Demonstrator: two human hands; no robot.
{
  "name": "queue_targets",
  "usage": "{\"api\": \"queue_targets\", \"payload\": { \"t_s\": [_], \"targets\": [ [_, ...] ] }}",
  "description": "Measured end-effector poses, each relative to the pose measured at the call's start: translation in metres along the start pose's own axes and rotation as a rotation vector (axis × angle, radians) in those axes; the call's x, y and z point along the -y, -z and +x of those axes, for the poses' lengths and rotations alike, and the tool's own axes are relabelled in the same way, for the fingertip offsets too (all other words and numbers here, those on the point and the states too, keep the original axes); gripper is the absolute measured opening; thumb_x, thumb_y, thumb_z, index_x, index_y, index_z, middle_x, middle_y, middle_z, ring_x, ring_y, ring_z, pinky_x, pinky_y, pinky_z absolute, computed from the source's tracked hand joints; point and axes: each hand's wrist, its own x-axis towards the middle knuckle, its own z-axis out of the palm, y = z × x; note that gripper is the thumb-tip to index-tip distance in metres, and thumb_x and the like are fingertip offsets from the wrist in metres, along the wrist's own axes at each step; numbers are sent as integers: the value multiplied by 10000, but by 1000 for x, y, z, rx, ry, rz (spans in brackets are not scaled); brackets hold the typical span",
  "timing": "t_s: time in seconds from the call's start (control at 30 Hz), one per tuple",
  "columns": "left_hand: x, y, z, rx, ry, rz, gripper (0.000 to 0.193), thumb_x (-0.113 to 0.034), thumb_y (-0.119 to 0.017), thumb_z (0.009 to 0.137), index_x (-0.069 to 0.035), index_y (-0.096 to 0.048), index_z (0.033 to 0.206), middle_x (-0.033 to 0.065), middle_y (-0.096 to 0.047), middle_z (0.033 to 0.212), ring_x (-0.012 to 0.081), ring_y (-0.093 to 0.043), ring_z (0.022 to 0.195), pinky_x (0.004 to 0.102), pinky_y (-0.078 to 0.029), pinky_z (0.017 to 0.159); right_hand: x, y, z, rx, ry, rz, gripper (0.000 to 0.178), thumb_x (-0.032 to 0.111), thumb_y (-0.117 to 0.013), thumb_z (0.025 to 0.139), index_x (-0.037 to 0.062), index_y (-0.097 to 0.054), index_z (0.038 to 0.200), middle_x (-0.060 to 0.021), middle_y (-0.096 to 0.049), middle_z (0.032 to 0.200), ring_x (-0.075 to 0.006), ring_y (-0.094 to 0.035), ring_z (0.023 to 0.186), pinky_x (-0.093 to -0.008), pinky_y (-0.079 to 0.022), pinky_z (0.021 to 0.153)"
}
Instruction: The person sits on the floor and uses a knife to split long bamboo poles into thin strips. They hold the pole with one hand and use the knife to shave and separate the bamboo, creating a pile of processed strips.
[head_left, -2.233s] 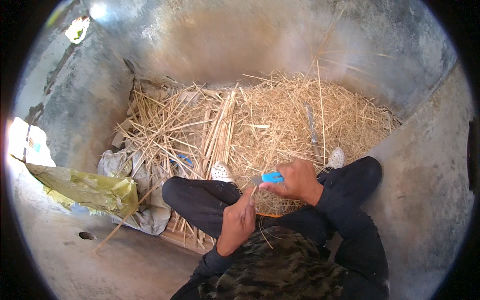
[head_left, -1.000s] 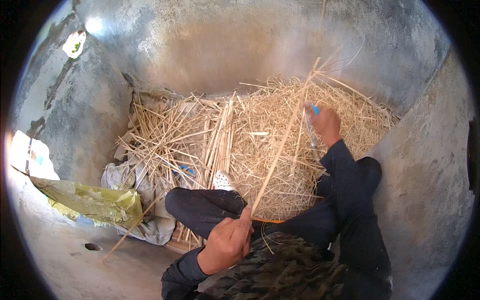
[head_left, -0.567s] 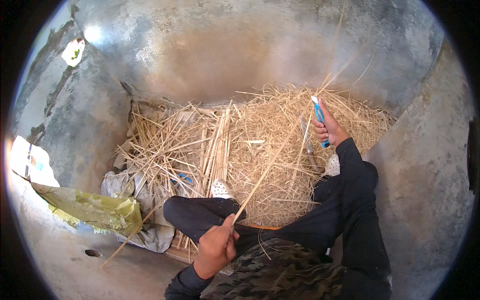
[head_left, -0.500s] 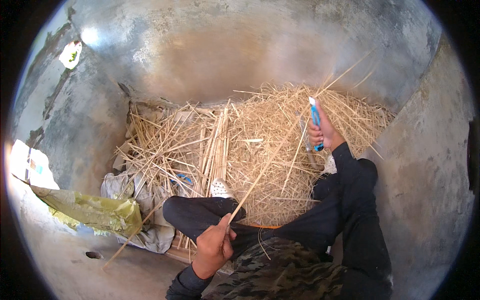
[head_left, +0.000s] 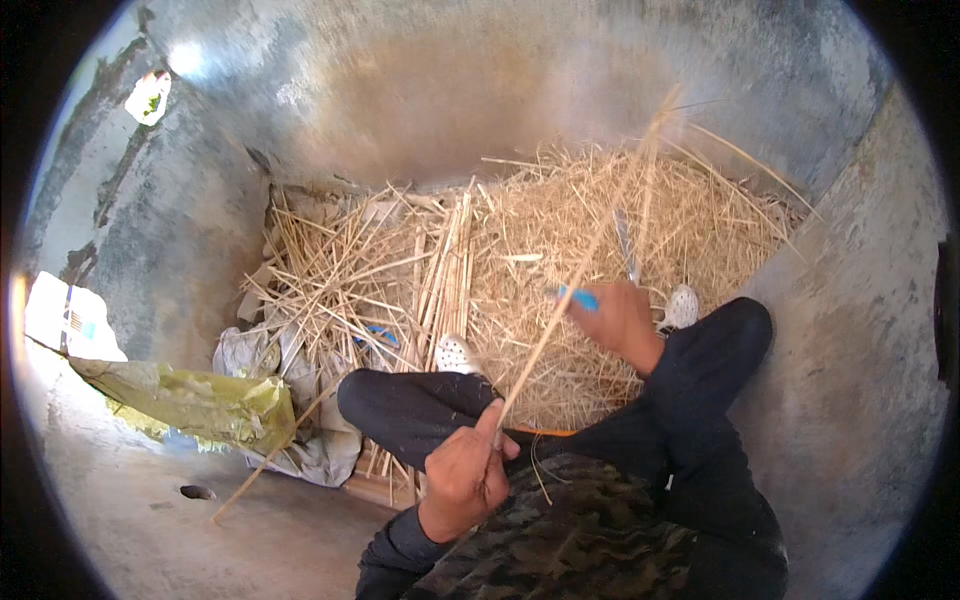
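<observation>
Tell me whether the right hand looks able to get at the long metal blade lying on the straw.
Probably yes: the right hand looks close to the long metal blade, with nothing evident between them, though the blue-handled knife in its grip might need setting down first.

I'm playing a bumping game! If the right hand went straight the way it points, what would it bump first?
Probably the pale strip in the left hand. It crosses just ahead of the right hand, by its blue tool, though depth is unclear.
</observation>
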Motion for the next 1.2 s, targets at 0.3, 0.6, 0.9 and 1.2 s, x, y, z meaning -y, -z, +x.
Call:
{"api": "queue_targets", "payload": {
  "t_s": [0.3,0.6,0.9,1.2],
  "targets": [
    [5,-16,15,-91,40,-31,299,61,-479,866,91,-558,1153,98,-615,626,189,-635,564,265,-493,557,19,26,-57,-171,37,328,599,649,-573,786,84,-579,590,-118,-497,473,-317,-562,467,-419,-412,450],
    [2,-26,16,-51,79,-43,285,46,-457,898,78,-557,1163,99,-607,613,175,-645,568,258,-493,549,11,36,-10,-126,-39,102,604,655,-553,797,88,-604,600,-125,-527,499,-309,-566,486,-406,-415,459],
    [3,-20,11,-55,95,-66,265,15,-449,924,87,-562,1152,96,-614,605,158,-645,560,246,-485,533,9,35,6,-90,91,27,705,718,-414,830,89,-614,582,-134,-537,483,-305,-578,476,-440,-445,483],
    [4,-14,14,-18,139,-116,290,67,-475,880,106,-548,1158,108,-621,633,187,-647,570,266,-501,549,10,25,17,-143,172,13,644,650,-484,840,63,-623,612,-149,-507,470,-336,-537,445,-429,-413,458]
  ]
}}
